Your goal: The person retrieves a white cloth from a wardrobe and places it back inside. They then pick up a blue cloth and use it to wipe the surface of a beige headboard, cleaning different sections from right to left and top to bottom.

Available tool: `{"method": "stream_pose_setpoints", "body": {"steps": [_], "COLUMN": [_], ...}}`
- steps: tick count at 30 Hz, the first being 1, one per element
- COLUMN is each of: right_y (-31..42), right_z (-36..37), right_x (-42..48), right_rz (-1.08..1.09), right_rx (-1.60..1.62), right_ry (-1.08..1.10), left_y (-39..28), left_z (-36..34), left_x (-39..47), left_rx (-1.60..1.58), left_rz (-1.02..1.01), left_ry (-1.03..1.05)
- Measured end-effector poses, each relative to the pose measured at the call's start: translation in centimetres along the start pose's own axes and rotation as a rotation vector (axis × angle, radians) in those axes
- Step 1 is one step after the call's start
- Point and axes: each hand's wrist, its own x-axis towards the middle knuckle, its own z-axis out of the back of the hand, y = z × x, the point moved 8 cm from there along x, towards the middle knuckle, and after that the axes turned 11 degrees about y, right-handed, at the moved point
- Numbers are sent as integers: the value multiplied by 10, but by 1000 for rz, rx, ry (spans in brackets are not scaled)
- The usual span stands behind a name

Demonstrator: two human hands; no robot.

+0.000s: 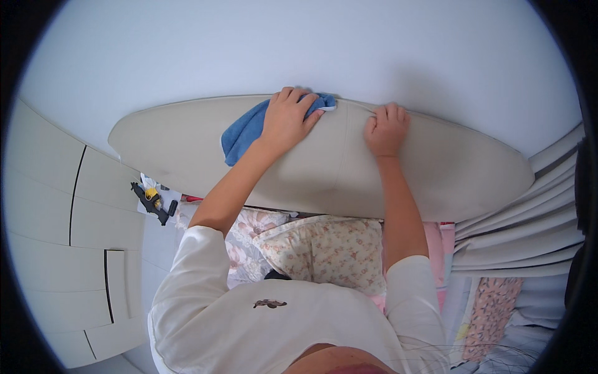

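A beige padded headboard [308, 163] stretches across the view against the wall. My left hand [287, 119] presses a blue cloth [245, 131] onto its upper edge, left of the middle seam. The fingers reach toward the wall, and part of the cloth hangs down the headboard's front. To the right of the seam, my right hand [387, 128] grips the top edge with curled fingers. The cover looks slightly creased beside that hand. What lies behind the top edge is hidden.
Below the headboard lie a small-flowered pillow [336, 248] and a large-flowered pillow [238, 257]. White cabinets [60, 224] line the left side, near a black toy gun [152, 203]. Grey curtains [523, 229] hang at right. A pale wall [299, 46] rises behind.
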Motion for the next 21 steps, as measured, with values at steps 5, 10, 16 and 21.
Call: {"method": "stream_pose_setpoints", "body": {"steps": [5,10,16,21], "right_y": [-1,1,2,-1], "right_z": [3,5,4,1], "right_x": [-1,1,1,0], "right_rz": [-22,-25,-30,-32], "right_rx": [25,53,62,28], "right_ry": [-33,-49,-58,-57], "left_y": [-7,1,6,-9], "left_z": [-4,-13,-23,-30], "left_x": [4,10,22,31], "left_rx": [40,-1,-81,-120], "left_rz": [-15,2,75,44], "left_ry": [-39,-26,8,-26]}}
